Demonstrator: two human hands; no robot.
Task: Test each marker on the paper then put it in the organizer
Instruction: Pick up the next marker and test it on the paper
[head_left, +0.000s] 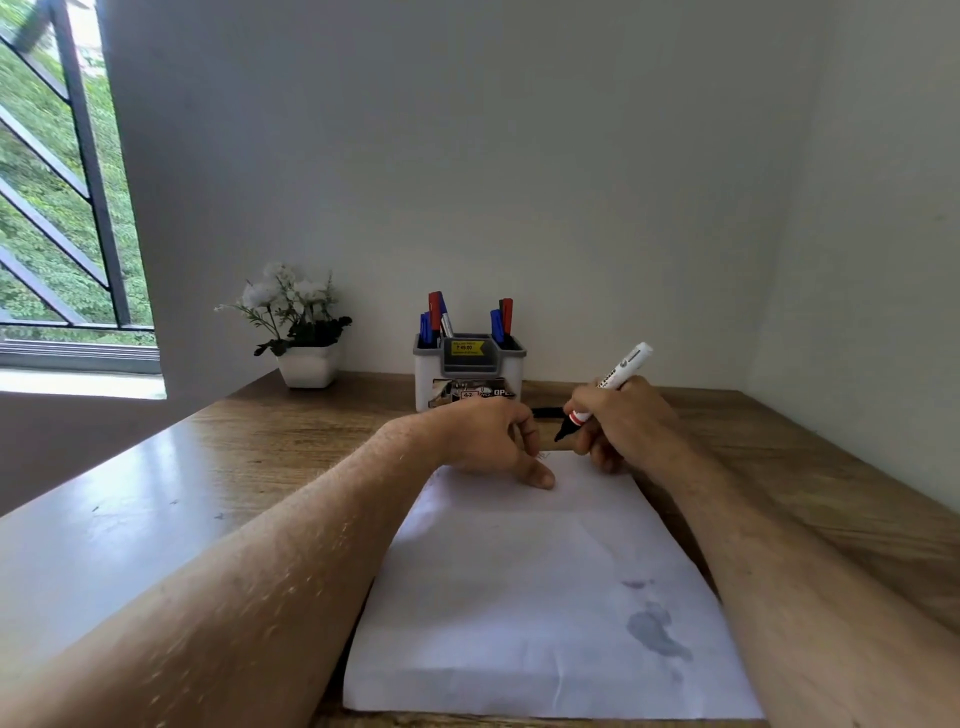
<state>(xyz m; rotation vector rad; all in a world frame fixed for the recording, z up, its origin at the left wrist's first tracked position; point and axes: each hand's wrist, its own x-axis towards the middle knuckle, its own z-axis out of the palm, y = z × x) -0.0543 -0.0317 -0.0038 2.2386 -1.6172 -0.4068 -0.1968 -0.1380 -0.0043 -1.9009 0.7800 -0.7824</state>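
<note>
- Judged light, stiff and smooth-barrelled; best taken low on the barrel, near the nib end, for control of the tip.
- Right hand (626, 421) closed around the marker (605, 391) in a writing hold, fingers wrapped about the lower barrel by the red band, white barrel slanting up and away past the knuckles.
- Uncapped dark nib pointed down and leftward from the grip, just above the far edge of the paper (545, 597); contact with the sheet not clear.
- Left hand (488, 441) just beside the grip, resting on the far end of the paper, fingers curled; whether holding a cap, could not tell.
- A dark object, possibly the cap, lay on the table (156, 493) just beyond the grip, between the two hands.
- Organizer (468, 371) stood farther out, beyond the left hand against the wall, already stocked with red and blue markers.
- Faint grey smudges showed on the paper's near end, well back from the grip.
- Potted white flowers (298, 322) stood far to the left of the organizer.
</note>
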